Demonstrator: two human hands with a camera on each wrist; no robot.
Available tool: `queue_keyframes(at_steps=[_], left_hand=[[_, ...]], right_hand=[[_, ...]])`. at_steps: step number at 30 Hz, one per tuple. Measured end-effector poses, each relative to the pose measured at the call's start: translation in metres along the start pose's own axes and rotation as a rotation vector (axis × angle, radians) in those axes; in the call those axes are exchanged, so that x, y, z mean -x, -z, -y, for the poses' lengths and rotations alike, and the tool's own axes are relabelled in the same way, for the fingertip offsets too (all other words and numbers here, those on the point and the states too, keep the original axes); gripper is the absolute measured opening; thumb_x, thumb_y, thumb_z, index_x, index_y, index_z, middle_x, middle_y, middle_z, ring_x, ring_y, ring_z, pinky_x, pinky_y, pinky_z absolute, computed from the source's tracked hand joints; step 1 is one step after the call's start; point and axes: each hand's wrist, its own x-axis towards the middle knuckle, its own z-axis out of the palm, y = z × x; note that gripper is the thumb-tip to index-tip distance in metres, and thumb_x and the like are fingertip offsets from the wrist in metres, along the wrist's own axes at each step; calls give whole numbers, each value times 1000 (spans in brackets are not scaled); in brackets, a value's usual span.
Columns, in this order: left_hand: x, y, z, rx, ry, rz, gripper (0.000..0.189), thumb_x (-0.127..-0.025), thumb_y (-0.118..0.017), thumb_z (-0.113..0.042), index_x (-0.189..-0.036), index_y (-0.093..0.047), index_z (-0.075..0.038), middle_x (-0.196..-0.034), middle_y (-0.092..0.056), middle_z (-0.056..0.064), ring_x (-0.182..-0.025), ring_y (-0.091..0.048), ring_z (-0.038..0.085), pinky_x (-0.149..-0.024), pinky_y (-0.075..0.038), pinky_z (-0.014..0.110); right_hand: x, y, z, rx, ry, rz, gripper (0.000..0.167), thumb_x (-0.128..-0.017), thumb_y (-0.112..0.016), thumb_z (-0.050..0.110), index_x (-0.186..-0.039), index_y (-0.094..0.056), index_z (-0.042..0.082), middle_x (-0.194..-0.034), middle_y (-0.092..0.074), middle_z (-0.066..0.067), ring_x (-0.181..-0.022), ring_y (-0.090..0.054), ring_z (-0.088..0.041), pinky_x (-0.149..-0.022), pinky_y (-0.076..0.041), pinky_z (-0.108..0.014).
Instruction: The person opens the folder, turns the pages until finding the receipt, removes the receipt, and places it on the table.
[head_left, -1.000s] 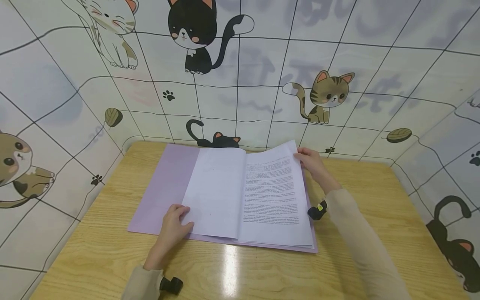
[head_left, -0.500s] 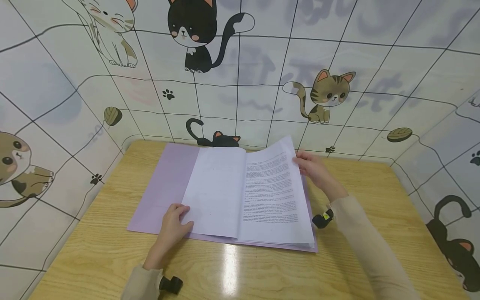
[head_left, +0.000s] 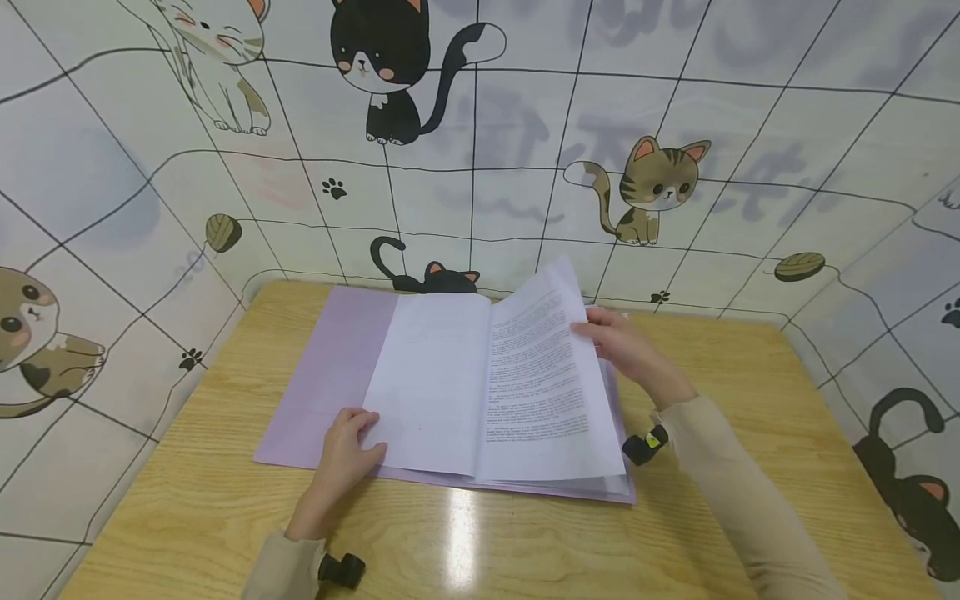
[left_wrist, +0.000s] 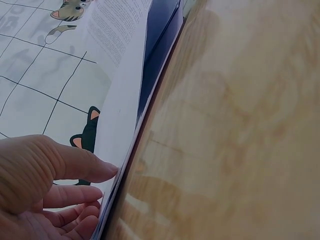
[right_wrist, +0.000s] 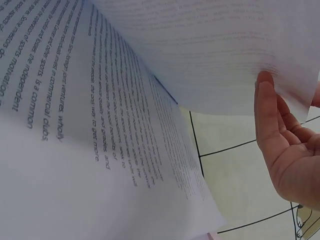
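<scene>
At the bottom edge of the frame, a beige sleeve (head_left: pixel 285 571) leads up to the left hand (head_left: pixel 351 450), below and left of centre. Its thumb and fingers are spread loosely, resting on the lower left corner of the blank-looking left page (head_left: pixel 427 375), holding nothing between them.

That page belongs to an open booklet in a purple cover (head_left: pixel 322 383), lying in the middle of the frame on the wooden tabletop (head_left: pixel 757 375). The open spread is widest from left to right; its fold runs from bottom to top, leaning slightly right, and each page's long axis follows the fold. The cover's left edge slants up and rightward.

Right of the fold, a printed page (head_left: pixel 536 392) curves up off the sheets beneath, its top corner pointing toward the top of the frame and its outer edge tilting leftward. The right hand (head_left: pixel 626 346), right of centre, pinches that edge, fingers behind the sheet.

Farthest off, across the upper frame, stands a white gridded wall (head_left: pixel 517 208) with cartoon cats.
</scene>
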Motion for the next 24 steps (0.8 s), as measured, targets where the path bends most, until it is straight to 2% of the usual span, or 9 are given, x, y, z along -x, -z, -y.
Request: queue_keyframes(at_steps=[5,17,24], left_hand=[[1,0,0,2,-7,-2,40,-71,-70,4,-107,-59,16,-107,-51,26,-105,-51,42,-91,-43,53],[1,0,-1,10,-15,0,40,-71,-70,4,-107,-59,16,-107,-51,26,-105,-51,43,-91,-43,53],[2,1,-3,6,4,8,40,-72,-70,4,-108,-59,16,-108,-51,26,-105,-50,42,-92,-42,53]], right_hand=[[2,-5,3,-8,-14,46,42,-95,-50,11,-131,-44,-7,-106,-64,-7,-88,-65,-19,-76,-53,-33],[6,-18,11,-79,3,96,40,-95,-46,7,-129,-40,-14,-98,-66,-2,-85,-65,-16,-75,-53,-29],[4,-29,20,-106,16,79,39,-94,-46,6,-129,-42,-12,-99,-65,-4,-85,-65,-17,-76,-53,-29]])
